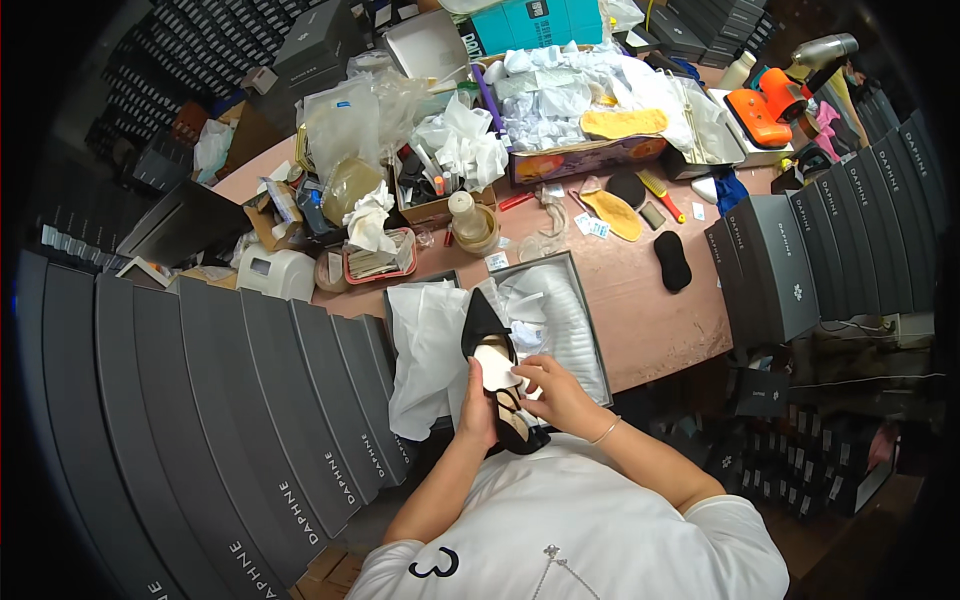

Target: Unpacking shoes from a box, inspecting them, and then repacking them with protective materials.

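A black pointed shoe (482,317) with thin straps is held over an open grey shoebox (587,318), its toe away from me. My left hand (477,412) is closed around the shoe's left side. A white piece like card or paper (495,366) lies in the shoe's opening. My right hand (558,396) has its fingers closed at the right edge of that piece, beside the straps. White tissue paper (423,345) spills over the box's left side. White padded wrapping (560,325) fills its right side.
Stacked grey shoeboxes (240,400) stand close on my left, and more boxes (790,260) on the right. A carton of crumpled white paper (590,160) is at the back. A black oval pad (673,262), a yellow-handled brush (662,195) and a yellow insole (612,214) lie on the table.
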